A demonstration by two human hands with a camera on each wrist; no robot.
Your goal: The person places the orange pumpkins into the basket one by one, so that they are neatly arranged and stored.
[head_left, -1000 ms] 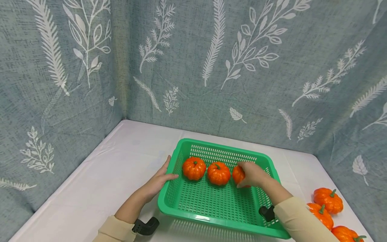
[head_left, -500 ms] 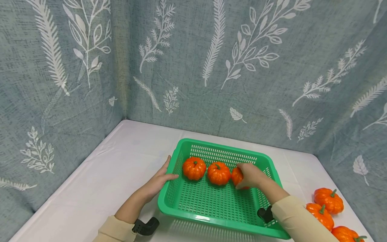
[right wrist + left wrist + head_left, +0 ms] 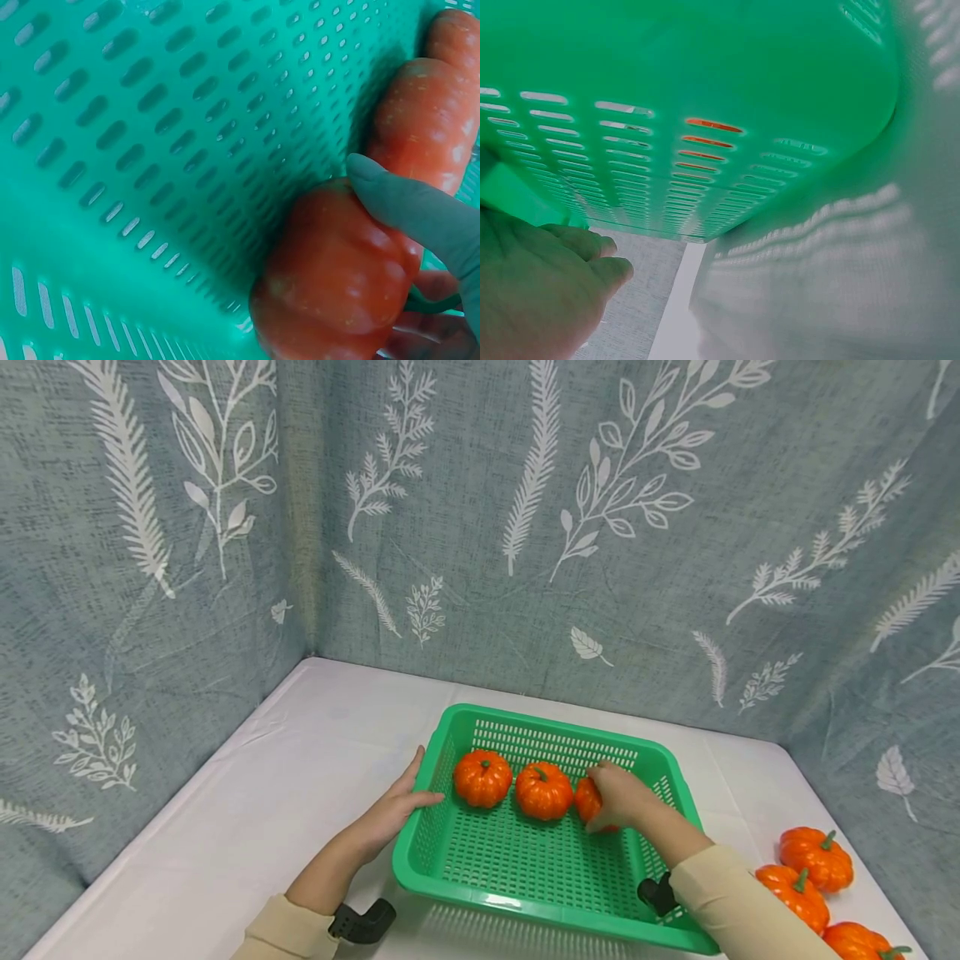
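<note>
The held pumpkin [image 3: 587, 797] sits toward the upper right inside the green basket [image 3: 585, 922], partly covered by the right hand [image 3: 621, 795], whose grip is closed round it, thumb on one side and fingers on the other. Its green stem [image 3: 435, 304] shows near those fingers at lower right in the right wrist view. To place it well, the person would probably do best to keep it level, lower it until the basket floor bears it, then loosen thumb and fingers evenly so it does not roll or nudge the middle pumpkin [image 3: 543, 792] just beside it; whether the two touch is hard to tell. The left pumpkin [image 3: 482, 778] completes the row along the basket's upper side, with bare perforated floor nearer the person. The left hand [image 3: 390, 818] rests against the basket's left wall, fingers straight and thumb over the rim, which should help steady it. On the white bench [image 3: 300, 760], three loose pumpkins [image 3: 816, 858] cluster at lower right, the lowest cut off by the frame.
</note>
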